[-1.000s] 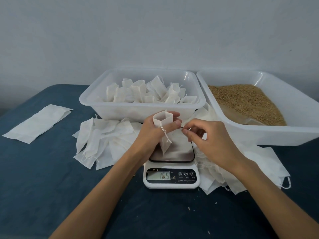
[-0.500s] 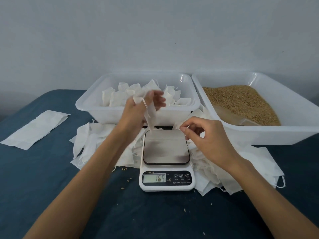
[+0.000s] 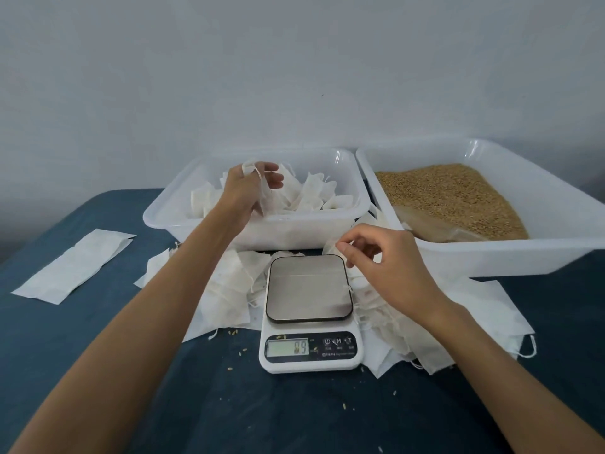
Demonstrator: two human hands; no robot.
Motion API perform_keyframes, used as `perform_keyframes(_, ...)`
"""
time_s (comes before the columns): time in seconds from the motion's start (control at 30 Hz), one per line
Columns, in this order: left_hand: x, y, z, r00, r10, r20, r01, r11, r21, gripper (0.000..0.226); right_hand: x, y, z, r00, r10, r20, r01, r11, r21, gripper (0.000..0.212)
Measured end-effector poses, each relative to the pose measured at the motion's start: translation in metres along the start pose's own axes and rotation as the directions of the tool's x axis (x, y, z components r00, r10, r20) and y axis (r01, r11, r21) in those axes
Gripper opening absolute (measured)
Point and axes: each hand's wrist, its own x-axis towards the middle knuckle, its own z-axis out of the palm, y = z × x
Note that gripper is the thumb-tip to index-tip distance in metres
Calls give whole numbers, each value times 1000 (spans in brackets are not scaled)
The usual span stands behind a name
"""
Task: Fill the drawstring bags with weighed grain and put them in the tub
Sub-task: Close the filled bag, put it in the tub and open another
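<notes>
Filled bag (image 3: 262, 191) now off the scale (image 3: 309, 288), over the tub (image 3: 248, 229); left hand (image 3: 244, 188) loosening its hold, one bag nearly delivered. Right hand (image 3: 389, 267) loosely curled, holding nothing, above the empty bags (image 3: 229, 290).

The white filled drawstring bag (image 3: 262, 186) hangs above the translucent tub (image 3: 170, 221), among the filled white bags (image 3: 314, 194) piled inside it. Flat empty bags (image 3: 229, 290) lie heaped on both sides of the scale (image 3: 309, 322), whose steel platform is bare. Golden-brown grain (image 3: 448, 198) fills the grain tub (image 3: 510, 257) at right.
</notes>
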Motion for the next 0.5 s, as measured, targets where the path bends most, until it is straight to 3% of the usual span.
perform_keyframes(0.3,10,4,-8,988,94,-127,-85,994,72,33,1,-3,-2,1000,4,-12,-4,1000,5,8)
perform_keyframes(0.5,16,14,1,988,85,-132,-102,986,-128,32,1,-4,-2,1000,18,-10,-18,1000,11,8)
